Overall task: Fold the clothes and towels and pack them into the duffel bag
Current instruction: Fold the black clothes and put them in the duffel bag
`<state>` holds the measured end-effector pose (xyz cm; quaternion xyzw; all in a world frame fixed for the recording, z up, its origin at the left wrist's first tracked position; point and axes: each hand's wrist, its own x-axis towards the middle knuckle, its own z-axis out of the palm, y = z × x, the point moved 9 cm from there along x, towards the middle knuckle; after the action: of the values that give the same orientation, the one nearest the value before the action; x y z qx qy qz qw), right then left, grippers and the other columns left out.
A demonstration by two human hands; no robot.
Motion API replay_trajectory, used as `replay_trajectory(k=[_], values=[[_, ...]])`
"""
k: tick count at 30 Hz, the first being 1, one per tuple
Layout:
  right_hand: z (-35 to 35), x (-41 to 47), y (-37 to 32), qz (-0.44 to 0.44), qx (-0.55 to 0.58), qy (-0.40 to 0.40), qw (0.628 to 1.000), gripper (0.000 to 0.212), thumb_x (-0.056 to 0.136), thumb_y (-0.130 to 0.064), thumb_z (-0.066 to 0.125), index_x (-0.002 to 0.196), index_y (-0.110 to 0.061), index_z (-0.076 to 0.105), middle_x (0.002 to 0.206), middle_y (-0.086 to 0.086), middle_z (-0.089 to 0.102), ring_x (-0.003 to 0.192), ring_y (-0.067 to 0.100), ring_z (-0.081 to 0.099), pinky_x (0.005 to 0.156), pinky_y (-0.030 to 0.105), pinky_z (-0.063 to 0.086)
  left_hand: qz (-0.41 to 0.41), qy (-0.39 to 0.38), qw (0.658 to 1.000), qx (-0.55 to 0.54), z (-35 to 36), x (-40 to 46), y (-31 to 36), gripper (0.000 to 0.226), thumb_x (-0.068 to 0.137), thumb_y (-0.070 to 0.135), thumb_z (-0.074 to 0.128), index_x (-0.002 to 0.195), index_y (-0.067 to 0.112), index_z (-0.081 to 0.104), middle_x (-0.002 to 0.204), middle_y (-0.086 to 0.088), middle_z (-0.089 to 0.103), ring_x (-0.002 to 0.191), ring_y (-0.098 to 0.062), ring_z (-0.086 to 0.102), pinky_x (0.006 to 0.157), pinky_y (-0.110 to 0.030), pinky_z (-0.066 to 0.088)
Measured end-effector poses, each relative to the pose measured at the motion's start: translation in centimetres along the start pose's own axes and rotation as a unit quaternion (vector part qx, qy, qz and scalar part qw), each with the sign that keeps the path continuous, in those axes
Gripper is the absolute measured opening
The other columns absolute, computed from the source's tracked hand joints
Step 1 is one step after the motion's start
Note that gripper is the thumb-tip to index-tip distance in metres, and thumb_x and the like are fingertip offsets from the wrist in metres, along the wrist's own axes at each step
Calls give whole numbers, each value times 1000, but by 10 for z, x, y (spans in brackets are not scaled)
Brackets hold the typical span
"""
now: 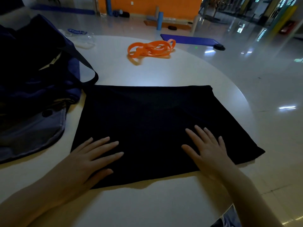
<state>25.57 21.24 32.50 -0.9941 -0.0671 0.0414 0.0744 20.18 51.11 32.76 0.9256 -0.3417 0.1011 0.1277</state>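
Note:
A black garment (147, 115) lies flat, folded into a rough rectangle, in the middle of the round white table (180, 72). My left hand (91, 156) rests palm down on its near left corner, fingers spread. My right hand (208, 148) presses flat on its near right part, fingers apart. Neither hand grips the cloth. A dark navy duffel bag (32, 66) stands at the table's left, its strap (88, 68) looping toward the garment's far left corner. A grey-blue piece of cloth (32, 131) lies under the bag's near side.
An orange resistance band (150, 48) lies coiled at the far middle of the table. Clear plastic items (82, 38) sit at the far left edge. Beyond the table, a purple mat (188, 39) and blue foam rollers (159, 20) are on the glossy floor.

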Motion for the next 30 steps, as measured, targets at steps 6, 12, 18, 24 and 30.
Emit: replay_trajectory(k=[6,12,18,24,30], values=[[3,0,27,-10,-7,-49,999,89,50,-91,-24,132,-56,-14,156,-19,-15,141,2,-22,117,45,-13,29,0,1000,-10,-3,-7,27,45,101,51,27,146,42,31,149,10,41,139,-16,33,108,-39,28],[-23,-18,-49,-60,22,43,997,79,72,-81,-16,142,-49,4,159,-11,8,145,8,-4,116,47,-7,45,18,978,-203,-34,-1,47,37,98,49,42,134,42,49,137,24,49,120,3,52,92,-22,49],[24,-30,-146,-151,-8,-72,986,68,81,-72,-1,143,-48,-16,154,-15,-27,139,8,-31,110,49,-23,-79,75,985,-130,-52,6,-18,48,95,64,29,121,37,59,131,19,52,113,-2,55,87,-21,46],[28,-47,-101,-215,-58,-137,965,60,75,-80,-10,128,-63,-31,138,-29,-45,129,-5,-42,108,37,-28,-179,-41,982,38,-34,23,-87,92,81,81,0,141,27,45,152,-2,36,142,-21,28,111,-49,26],[11,-68,-74,-179,-31,-168,969,72,61,-92,-18,128,-67,-27,141,-34,-39,131,-7,-37,111,38,-24,-214,-180,959,34,-4,21,-99,83,60,85,-15,136,52,-8,153,21,-9,141,2,-11,117,-41,-4]])
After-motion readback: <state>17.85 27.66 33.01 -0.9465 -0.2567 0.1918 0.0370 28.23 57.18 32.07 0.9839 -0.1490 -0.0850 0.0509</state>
